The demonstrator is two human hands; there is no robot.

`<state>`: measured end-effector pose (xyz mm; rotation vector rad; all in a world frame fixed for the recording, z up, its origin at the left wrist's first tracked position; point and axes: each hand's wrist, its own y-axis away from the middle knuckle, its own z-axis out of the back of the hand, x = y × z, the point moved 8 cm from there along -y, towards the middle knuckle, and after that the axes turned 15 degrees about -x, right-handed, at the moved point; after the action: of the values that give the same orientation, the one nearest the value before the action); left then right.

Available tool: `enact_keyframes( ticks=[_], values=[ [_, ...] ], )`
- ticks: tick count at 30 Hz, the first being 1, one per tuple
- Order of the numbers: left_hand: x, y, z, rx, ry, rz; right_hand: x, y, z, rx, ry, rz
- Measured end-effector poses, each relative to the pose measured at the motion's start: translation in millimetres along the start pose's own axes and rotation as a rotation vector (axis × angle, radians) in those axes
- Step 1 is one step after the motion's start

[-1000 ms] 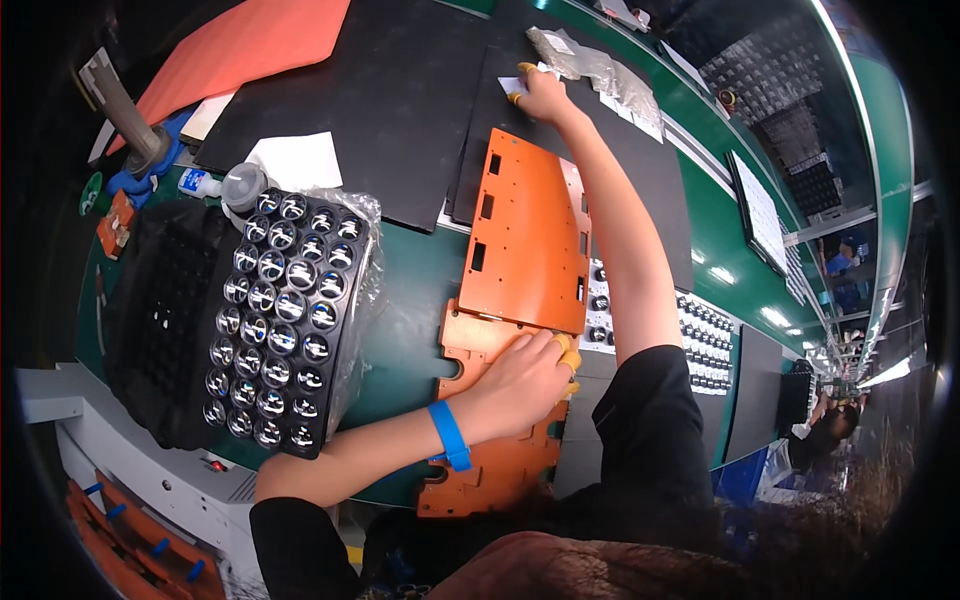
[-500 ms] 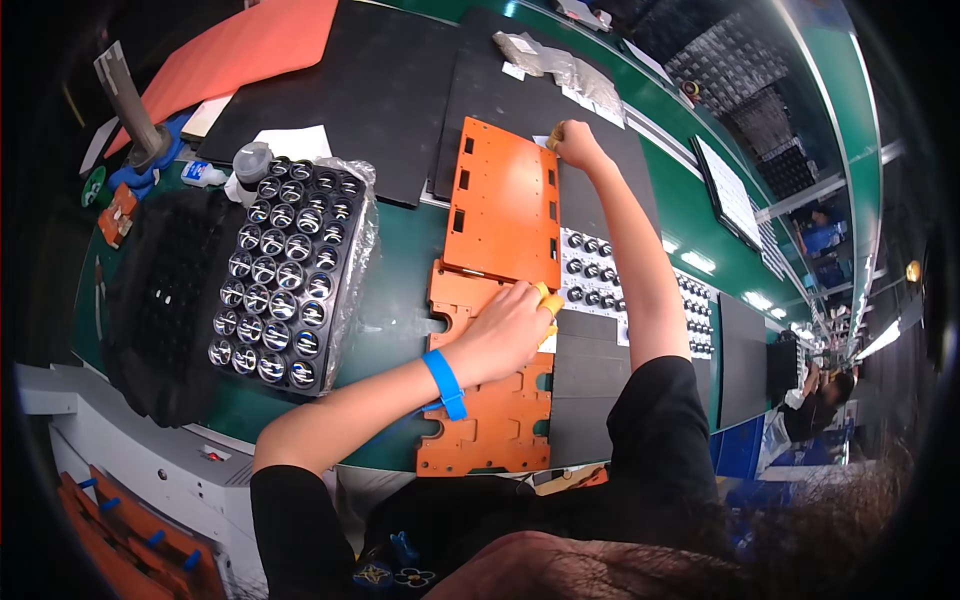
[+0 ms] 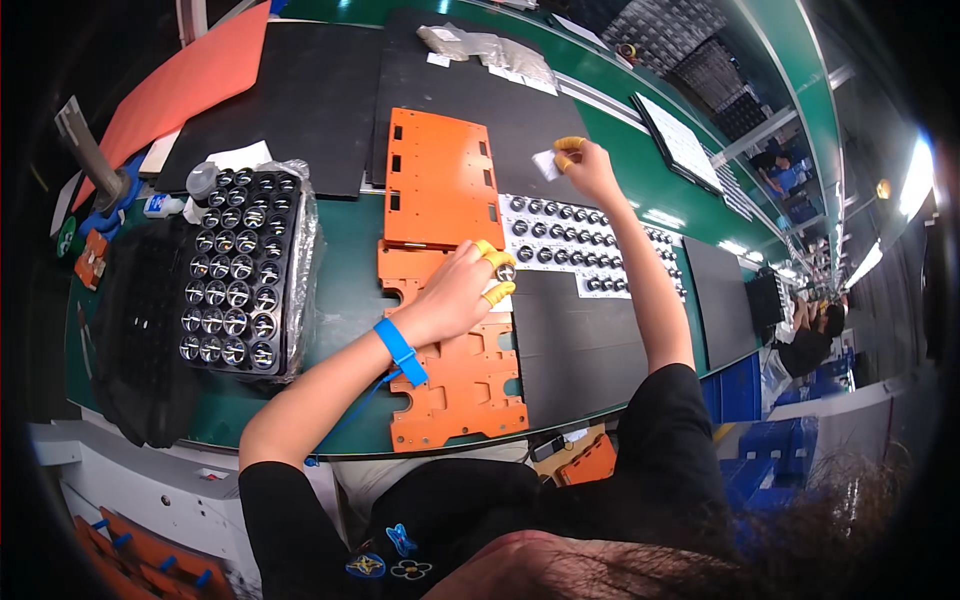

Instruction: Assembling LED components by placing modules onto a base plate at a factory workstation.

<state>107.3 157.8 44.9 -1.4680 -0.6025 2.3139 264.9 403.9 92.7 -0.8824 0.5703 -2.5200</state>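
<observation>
My left hand (image 3: 455,300), with yellow finger cots and a blue wrist strap (image 3: 401,352), is closed on a small round lens part (image 3: 505,272) at the right edge of the orange fixture. Raised over the black mat, my right hand (image 3: 590,172) pinches a small white sheet (image 3: 546,165) between cotted fingers. An orange cover plate (image 3: 440,180) with slots lies across the far half of the orange fixture base (image 3: 455,395). Rows of small black round parts (image 3: 565,235) stand on white sheets to the right.
At left a black tray (image 3: 235,270) of shiny round lenses sits in clear plastic. Black mats (image 3: 570,340) cover parts of the green table. Bagged items (image 3: 490,50) lie at the far side, near a white document board (image 3: 680,145). Another person (image 3: 815,335) works far right.
My right hand has moved right, away from the cover plate, and the white sheet now shows in its fingers. The lens part has come into sight at my left fingertips. The whole view has shifted.
</observation>
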Motion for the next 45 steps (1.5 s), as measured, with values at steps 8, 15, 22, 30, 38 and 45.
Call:
enact_keyframes(
  ticks=[8,15,22,30,38,45],
  values=[
    [1.7,-2.1,0.8,-0.012,0.248,0.125,56.1,141.7,13.4,0.006,-0.739,-0.269],
    [-4.3,-1.5,-7.2,0.084,0.303,0.094,80.5,172.1,-3.9,0.099,-1.022,-0.223],
    [-2.9,2.4,3.4,-0.019,0.371,0.169,100.3,180.9,36.1,-0.316,-0.504,0.254],
    [-2.3,6.6,10.0,-0.196,0.239,0.099,127.9,194.3,25.0,-0.135,-0.557,0.263],
    [-16.9,0.0,15.5,-0.228,-0.07,-0.058,103.0,197.2,1.1,-0.024,-0.775,-0.194],
    [14.1,-0.7,14.2,-0.205,0.215,0.231,92.8,188.0,5.2,-0.058,-0.963,-0.169]
  ],
)
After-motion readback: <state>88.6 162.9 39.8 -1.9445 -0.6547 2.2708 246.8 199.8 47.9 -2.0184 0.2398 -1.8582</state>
